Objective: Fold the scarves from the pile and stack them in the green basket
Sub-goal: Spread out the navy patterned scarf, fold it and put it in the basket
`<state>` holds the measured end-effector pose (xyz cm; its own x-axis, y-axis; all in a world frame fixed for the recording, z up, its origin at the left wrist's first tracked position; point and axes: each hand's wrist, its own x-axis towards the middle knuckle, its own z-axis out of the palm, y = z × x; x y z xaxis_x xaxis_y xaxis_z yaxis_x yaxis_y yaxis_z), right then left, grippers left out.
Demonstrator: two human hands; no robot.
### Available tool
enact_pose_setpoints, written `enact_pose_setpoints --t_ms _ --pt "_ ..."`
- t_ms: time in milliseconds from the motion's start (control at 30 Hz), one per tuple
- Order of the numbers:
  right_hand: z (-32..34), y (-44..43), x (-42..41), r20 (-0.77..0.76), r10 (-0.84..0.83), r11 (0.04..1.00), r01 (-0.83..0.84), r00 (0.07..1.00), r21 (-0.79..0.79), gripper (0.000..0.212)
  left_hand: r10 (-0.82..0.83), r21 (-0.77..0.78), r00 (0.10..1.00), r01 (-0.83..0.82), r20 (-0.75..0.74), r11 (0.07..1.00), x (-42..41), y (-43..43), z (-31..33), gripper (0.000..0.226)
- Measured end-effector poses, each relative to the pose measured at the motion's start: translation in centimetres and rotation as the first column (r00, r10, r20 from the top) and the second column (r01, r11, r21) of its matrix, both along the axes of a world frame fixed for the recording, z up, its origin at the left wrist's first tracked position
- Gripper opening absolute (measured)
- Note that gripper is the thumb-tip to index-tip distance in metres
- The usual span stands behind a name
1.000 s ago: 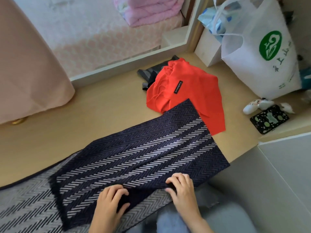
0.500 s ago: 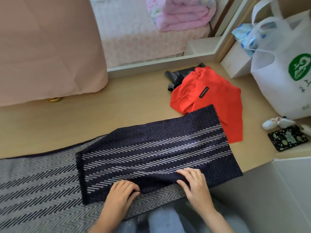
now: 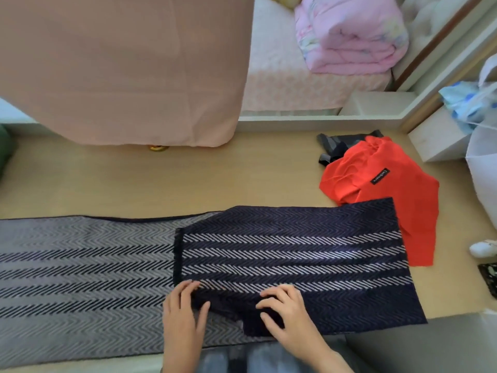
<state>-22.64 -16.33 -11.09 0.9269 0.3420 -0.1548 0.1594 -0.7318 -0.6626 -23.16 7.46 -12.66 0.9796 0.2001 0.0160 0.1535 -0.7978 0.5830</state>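
Rightward, navy scarf [image 3: 295, 251] overlaps red scarf [image 3: 398, 195]; left hand [image 3: 183, 313] and right hand [image 3: 289, 309] grips clamp its edge.

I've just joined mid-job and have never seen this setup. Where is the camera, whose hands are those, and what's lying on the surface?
There is no machine here: a person works with bare hands. The single picture comes from a camera worn on their head, looking forward and down. Their left hand and right hand both pinch the near edge of a navy herringbone scarf. It lies on the wooden surface with one end folded back over the rest. Beyond it lies a red scarf, partly covering a dark grey scarf. A white bag stands at the right.
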Motion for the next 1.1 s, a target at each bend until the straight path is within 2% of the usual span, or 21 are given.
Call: enact_pose_setpoints --t_ms 33,100,167,233,267,367,433,567,733,800,867,900,933,967,1033,1100 --pt "0.2 0.9 1.4 0.029 -0.026 1.000 0.026 0.999 0.001 0.022 0.111 -0.043 0.991 -0.115 -0.075 0.992 0.1 0.2 0.0 0.049" --pt "0.6 3.0 4.5 0.056 -0.048 0.999 0.049 0.997 -0.010 0.021 0.281 -0.167 0.929 -0.324 -0.240 0.931 0.6 0.5 0.8 0.057" --pt "1.0 5.1 7.5 0.020 0.010 0.999 -0.009 1.000 -0.044 0.027 0.358 -0.277 0.858 -0.469 -0.367 0.839 1.1 0.6 1.4 0.056" --pt "1.2 6.9 9.6 -0.058 0.076 0.993 -0.081 0.995 -0.087 0.032 0.372 -0.389 0.825 -0.538 -0.426 0.748 1.5 0.8 1.4 0.055" --pt "1.3 7.7 10.3 -0.076 0.102 0.989 -0.109 0.992 -0.100 0.035 0.359 -0.406 0.820 -0.542 -0.446 0.736 1.6 0.8 1.4 0.052" --pt "1.1 9.3 11.6 -0.092 0.204 0.964 -0.216 0.975 -0.156 0.041 0.285 -0.365 0.825 -0.490 -0.488 0.792 1.6 1.0 1.2 0.024" --pt "1.1 9.7 12.6 -0.106 0.285 0.932 -0.302 0.953 -0.203 0.047 0.247 -0.404 0.826 -0.481 -0.507 0.778 1.8 1.0 1.4 0.024" --pt "1.6 9.8 16.3 -0.093 0.380 0.899 -0.391 0.920 -0.196 0.051 0.248 -0.610 0.817 -0.559 -0.521 0.561 2.3 0.2 4.5 0.033" --pt "3.2 12.3 20.6 -0.277 0.514 0.844 -0.536 0.812 -0.006 0.055 0.303 -0.678 0.841 -0.541 -0.448 0.498 1.3 -0.7 5.4 0.015" --pt "3.1 13.9 21.4 -0.346 0.633 0.727 -0.686 0.692 -0.042 0.057 0.352 -0.687 0.834 -0.551 -0.425 0.474 1.1 -0.8 5.1 0.008" --pt "2.5 15.5 21.8 -0.377 0.756 0.526 -0.839 0.536 -0.138 0.040 0.385 -0.679 0.829 -0.555 -0.406 0.480 0.9 -0.8 4.9 0.014" --pt "2.2 16.1 21.8 -0.374 0.794 0.450 -0.877 0.480 -0.169 0.027 0.404 -0.671 0.817 -0.572 -0.412 0.472 0.7 -0.8 4.6 0.014" --pt "2.2 16.5 21.8 -0.360 0.817 0.419 -0.892 0.451 -0.169 0.020 0.425 -0.668 0.804 -0.587 -0.415 0.457 0.5 -0.9 4.3 0.012" --pt "2.1 16.8 21.8 -0.347 0.826 0.422 -0.895 0.445 -0.142 0.020 0.447 -0.658 0.788 -0.606 -0.422 0.447 0.2 -0.8 4.1 0.011" --pt "2.8 16.6 22.1 -0.388 0.780 0.516 -0.855 0.492 -0.046 0.026 0.476 -0.655 0.765 -0.631 -0.435 0.416 -0.2 -0.8 3.9 0.010" --pt "3.4 16.5 22.8 -0.445 0.729 0.573 -0.819 0.519 -0.016 0.029 0.517 -0.677 0.733 -0.651 -0.442 0.344 -0.7 -0.4 3.9 0.010"
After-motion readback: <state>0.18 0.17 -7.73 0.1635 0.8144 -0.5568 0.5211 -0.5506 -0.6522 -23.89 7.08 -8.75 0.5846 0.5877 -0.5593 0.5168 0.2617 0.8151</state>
